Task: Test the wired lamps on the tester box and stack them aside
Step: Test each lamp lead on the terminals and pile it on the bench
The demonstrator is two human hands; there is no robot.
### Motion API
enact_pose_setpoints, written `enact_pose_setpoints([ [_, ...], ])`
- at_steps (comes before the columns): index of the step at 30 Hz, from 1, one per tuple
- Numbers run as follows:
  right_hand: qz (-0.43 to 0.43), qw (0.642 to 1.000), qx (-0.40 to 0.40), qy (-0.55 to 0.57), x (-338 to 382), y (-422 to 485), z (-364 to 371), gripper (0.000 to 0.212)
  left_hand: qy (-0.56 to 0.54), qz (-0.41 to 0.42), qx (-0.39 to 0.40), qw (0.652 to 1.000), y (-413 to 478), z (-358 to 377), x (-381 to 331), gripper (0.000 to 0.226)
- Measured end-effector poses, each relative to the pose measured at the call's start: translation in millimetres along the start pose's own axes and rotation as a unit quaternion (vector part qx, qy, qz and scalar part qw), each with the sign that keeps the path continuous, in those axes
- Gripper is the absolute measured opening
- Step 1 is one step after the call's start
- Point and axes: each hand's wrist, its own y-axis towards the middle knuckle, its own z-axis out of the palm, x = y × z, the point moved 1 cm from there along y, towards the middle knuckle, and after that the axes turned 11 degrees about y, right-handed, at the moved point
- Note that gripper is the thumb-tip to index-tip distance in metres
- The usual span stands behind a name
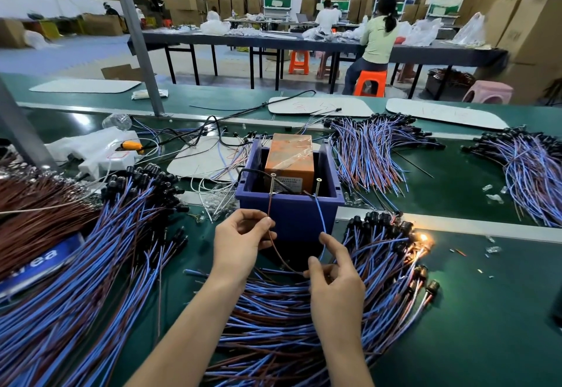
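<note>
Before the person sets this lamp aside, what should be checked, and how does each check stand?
1. Brown wire reaches the left screw on the tester box: ok.
2. Blue wire reaches the right screw: ok.
3. Lamp glows: ok.
4. Left hand pinches the brown wire: ok.
5. Right hand holds the blue wire: ok.
6. Held wires traced through the pile of wired lamps to the glowing lamp: cannot tell.
</note>
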Motion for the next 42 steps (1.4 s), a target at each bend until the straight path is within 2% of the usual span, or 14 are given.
enact_pose_setpoints([
  [3, -0.014, 0.999, 0.045, 0.014, 2.5, 0.2, 0.1, 0.025, -0.002, 0.004, 0.015, 1.0, -5.3, -6.0, -1.0, 0.007],
  [7, -0.033, 0.979, 0.198, -0.045, 4.0, -3.2, 5.9, 0.013, 0.018, 0.009, 0.026, 0.999, -15.5, -34.2, 3.8, 0.003],
  [10, -0.039, 0.958, 0.262, -0.111, 1.3, -6.5, 12.4, 0.017, 0.109, 0.014, 0.014, 0.994, -16.7, -70.8, 11.3, 0.011],
  [12, -0.046, 0.95, 0.28, -0.132, 1.6, -7.7, 14.9, 0.031, 0.323, 0.063, -0.062, 0.942, -9.9, -99.1, 20.7, 0.011],
  [15, -0.032, 0.949, 0.305, -0.073, 4.6, -8.7, 14.6, 0.05, 0.62, 0.056, -0.073, 0.779, -3.4, -124.5, 32.5, 0.024],
  [17, -0.025, 0.946, 0.315, -0.068, 7.0, -9.9, 14.5, 0.032, 0.652, 0.024, -0.05, 0.756, -1.0, -128.5, 41.1, 0.03],
  [19, -0.027, 0.941, 0.32, -0.105, 6.2, -9.6, 14.9, 0.018, 0.632, 0.035, -0.068, 0.771, 1.3, -128.4, 42.3, 0.027],
  [23, -0.029, 0.937, 0.326, -0.121, 4.5, -8.5, 15.0, 0.029, 0.574, 0.057, -0.111, 0.809, 3.8, -130.5, 37.2, 0.037],
  [27, -0.044, 0.927, 0.335, -0.161, 2.6, -9.0, 16.9, 0.026, 0.474, 0.095, -0.157, 0.861, -4.0, -123.4, 20.8, 0.034],
  [29, -0.051, 0.934, 0.316, -0.158, 4.4, -8.9, 17.3, 0.018, 0.386, 0.11, -0.14, 0.905, -10.1, -113.8, 8.1, 0.032],
  [32, -0.021, 0.959, 0.281, -0.033, 7.9, -8.1, 14.5, 0.024, 0.254, 0.113, -0.002, 0.961, -26.8, -89.6, -5.2, 0.027],
  [35, 0.015, 0.959, 0.256, 0.122, 13.1, -6.7, 9.1, 0.023, 0.243, 0.107, 0.124, 0.956, -45.7, -61.5, -4.6, 0.019],
  [39, 0.053, 0.951, 0.149, 0.267, 10.3, -0.8, 2.5, 0.025, 0.217, 0.058, 0.163, 0.961, -51.3, -51.0, -0.7, 0.014],
  [42, 0.09, 0.899, 0.016, 0.428, 7.5, 6.1, -5.9, 0.022, 0.237, 0.049, 0.184, 0.953, -47.6, -58.4, 0.9, 0.01],
])
